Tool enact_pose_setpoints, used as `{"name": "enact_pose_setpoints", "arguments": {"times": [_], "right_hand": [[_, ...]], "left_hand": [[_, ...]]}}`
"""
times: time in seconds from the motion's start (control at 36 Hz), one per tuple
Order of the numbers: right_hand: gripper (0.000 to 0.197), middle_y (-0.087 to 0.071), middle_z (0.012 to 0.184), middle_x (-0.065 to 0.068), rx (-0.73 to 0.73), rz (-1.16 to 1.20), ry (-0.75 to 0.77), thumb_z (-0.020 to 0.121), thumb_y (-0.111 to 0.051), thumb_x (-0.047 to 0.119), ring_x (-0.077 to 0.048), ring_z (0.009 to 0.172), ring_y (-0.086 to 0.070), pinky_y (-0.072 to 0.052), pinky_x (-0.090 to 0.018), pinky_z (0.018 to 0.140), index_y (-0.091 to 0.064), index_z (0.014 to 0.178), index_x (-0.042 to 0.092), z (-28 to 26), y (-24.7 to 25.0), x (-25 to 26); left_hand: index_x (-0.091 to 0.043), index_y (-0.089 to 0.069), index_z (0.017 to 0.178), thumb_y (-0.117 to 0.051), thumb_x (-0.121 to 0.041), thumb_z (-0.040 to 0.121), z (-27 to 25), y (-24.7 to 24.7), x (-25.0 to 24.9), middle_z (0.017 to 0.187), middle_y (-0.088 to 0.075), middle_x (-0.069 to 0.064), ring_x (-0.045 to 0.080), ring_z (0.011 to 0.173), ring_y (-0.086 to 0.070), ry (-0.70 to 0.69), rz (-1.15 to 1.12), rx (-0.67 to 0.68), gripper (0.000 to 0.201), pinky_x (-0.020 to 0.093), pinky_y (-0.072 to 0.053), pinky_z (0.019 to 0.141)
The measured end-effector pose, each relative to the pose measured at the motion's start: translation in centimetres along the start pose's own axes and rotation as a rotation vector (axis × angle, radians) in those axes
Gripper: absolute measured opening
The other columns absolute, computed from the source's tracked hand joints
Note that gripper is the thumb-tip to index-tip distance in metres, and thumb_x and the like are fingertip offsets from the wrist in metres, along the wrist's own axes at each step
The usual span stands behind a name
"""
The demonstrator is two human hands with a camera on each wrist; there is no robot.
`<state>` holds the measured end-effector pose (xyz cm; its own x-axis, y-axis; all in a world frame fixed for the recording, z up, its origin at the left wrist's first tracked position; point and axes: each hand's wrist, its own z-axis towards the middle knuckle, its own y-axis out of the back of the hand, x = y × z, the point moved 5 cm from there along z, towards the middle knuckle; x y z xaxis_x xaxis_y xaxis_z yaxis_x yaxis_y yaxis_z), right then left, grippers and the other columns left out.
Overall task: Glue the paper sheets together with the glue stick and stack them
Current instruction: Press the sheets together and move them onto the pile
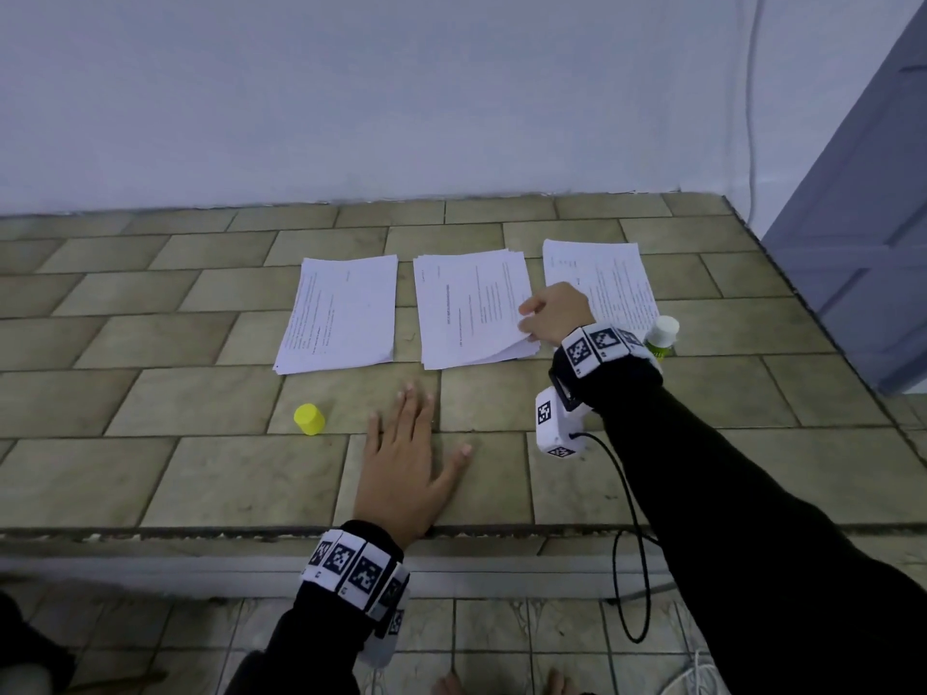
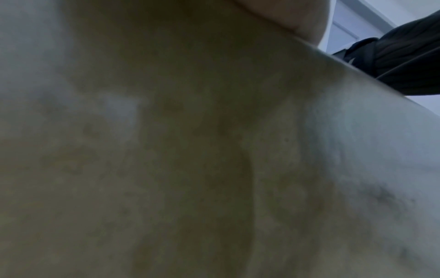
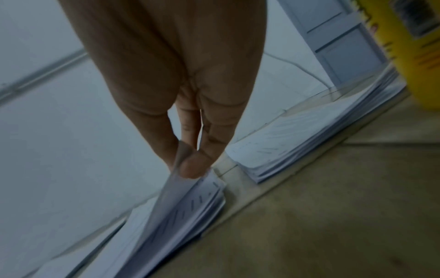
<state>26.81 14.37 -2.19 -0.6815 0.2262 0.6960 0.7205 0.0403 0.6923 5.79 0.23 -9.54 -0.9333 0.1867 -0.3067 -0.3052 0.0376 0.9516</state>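
Observation:
Three piles of printed paper lie side by side on the tiled counter: a left pile [image 1: 338, 313], a middle pile [image 1: 469, 308] and a right pile [image 1: 609, 278]. My right hand [image 1: 531, 323] pinches the top sheet [image 3: 166, 203] of the middle pile at its right edge and lifts that edge a little. The glue stick [image 1: 661, 337], white-topped with a yellow-green body, stands uncapped just right of my right wrist. Its yellow cap [image 1: 309, 419] stands on the counter near my left hand [image 1: 414, 443], which lies flat on the tiles with fingers spread.
The counter [image 1: 200, 474] ends at a front edge just behind my left wrist. A white wall [image 1: 401, 92] runs along the back and a grey door [image 1: 863, 243] stands at the right. A black cable [image 1: 632, 534] hangs from my right wrist device over the edge.

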Motion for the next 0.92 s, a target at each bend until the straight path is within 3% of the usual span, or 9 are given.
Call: {"name": "enact_pose_setpoints", "arguments": {"times": [0.11,0.22,0.31,0.47,0.61,0.72,0.83,0.92], "right_hand": [[0.027,-0.065,0.112,-0.010,0.030,-0.088,-0.008,0.081,-0.068,0.002,-0.025,0.102,-0.064,-0.053,-0.030,0.088,-0.067,0.107,0.009,0.4,-0.9,0.0],[0.030,-0.057,0.110,-0.007,0.052,-0.234,0.026,0.086,-0.063,0.001,-0.025,0.115,-0.057,-0.046,-0.027,0.092,-0.063,0.116,0.007,0.5,-1.7,0.6],[0.028,-0.057,0.125,-0.012,0.066,-0.389,0.058,0.092,-0.057,0.003,-0.027,0.115,-0.057,-0.049,-0.031,0.094,-0.061,0.120,0.004,0.3,-2.5,0.7],[0.027,-0.039,0.130,-0.014,0.004,-0.583,0.118,0.095,-0.052,0.010,-0.029,0.119,-0.041,-0.045,-0.037,0.090,-0.056,0.122,0.011,-0.6,-2.8,0.6],[0.027,-0.045,0.125,-0.010,-0.178,-0.467,0.301,0.095,-0.055,0.022,-0.026,0.114,-0.045,-0.041,-0.036,0.091,-0.056,0.121,0.015,-2.9,-0.3,1.5],[0.032,-0.051,0.122,-0.005,-0.416,-0.377,0.438,0.088,-0.064,0.022,-0.025,0.113,-0.048,-0.035,-0.038,0.093,-0.059,0.119,0.019,-6.2,3.3,1.6],[0.048,-0.054,0.124,-0.005,-0.646,-0.332,0.374,0.078,-0.074,0.025,-0.028,0.119,-0.048,-0.034,-0.045,0.100,-0.055,0.123,0.019,-8.3,6.8,-0.8],[0.065,-0.055,0.129,-0.008,-0.656,-0.180,0.258,0.074,-0.079,0.029,-0.030,0.121,-0.048,-0.038,-0.047,0.100,-0.049,0.129,0.014,-8.4,8.4,-3.2]], "left_hand": [[-0.016,-0.017,0.157,-0.001,-0.076,0.085,-0.1,0.1,0.0,0.166,-0.002,0.002,0.014,0.152,0.004,-0.003,0.017,0.014,0.095,0.041,0.005,0.123],[-0.016,-0.018,0.157,0.006,-0.079,0.083,-0.1,0.1,0.0,0.166,-0.003,0.002,0.014,0.152,0.003,-0.004,0.016,0.016,0.100,0.042,0.004,0.123],[-0.016,-0.018,0.157,0.008,-0.080,0.082,-0.1,0.1,0.0,0.166,-0.004,0.001,0.013,0.152,0.003,-0.006,0.014,0.011,0.103,0.042,0.003,0.123],[-0.016,-0.021,0.157,0.008,-0.080,0.082,-0.1,0.3,0.0,0.165,-0.007,0.003,0.014,0.152,0.000,-0.008,-0.004,0.001,0.103,0.042,0.002,0.123],[-0.016,-0.026,0.155,0.007,-0.081,0.082,-0.2,0.4,0.1,0.164,-0.014,0.001,0.013,0.152,-0.003,-0.035,-0.094,-0.032,0.104,0.041,0.003,0.123],[-0.017,-0.032,0.153,-0.002,-0.074,0.090,-0.5,0.9,-0.1,0.162,-0.023,-0.001,0.012,0.151,-0.003,-0.083,-0.091,-0.065,0.090,0.045,0.002,0.123],[-0.018,-0.036,0.150,-0.004,-0.075,0.087,-0.1,3.9,-1.0,0.160,-0.030,-0.001,0.015,0.151,-0.007,-0.080,-0.043,-0.083,0.090,0.047,0.000,0.122],[-0.018,-0.037,0.149,-0.015,-0.069,0.088,1.0,7.8,-1.2,0.158,-0.033,0.000,0.015,0.152,-0.007,-0.045,-0.080,-0.164,0.082,0.046,-0.001,0.121]]}}
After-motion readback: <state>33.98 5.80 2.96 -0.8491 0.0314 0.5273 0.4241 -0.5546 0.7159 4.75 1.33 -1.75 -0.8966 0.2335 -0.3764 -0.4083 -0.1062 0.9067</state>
